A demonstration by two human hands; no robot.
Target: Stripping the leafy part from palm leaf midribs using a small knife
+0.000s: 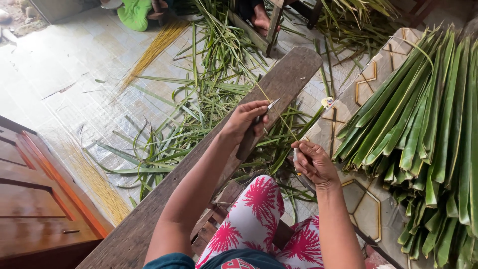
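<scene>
The left hand [245, 121] has its grip wrapped around a knife [256, 130], blade against a thin yellow leaf rib [279, 115]. The right hand [312, 162] pinches the rib's lower end above a wooden plank [164, 199], near stacked green palm leaves [423, 129].

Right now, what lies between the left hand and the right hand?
In the head view, a thin yellowish leaf rib spans the gap from the left hand, which holds a knife, to the right hand.
</scene>
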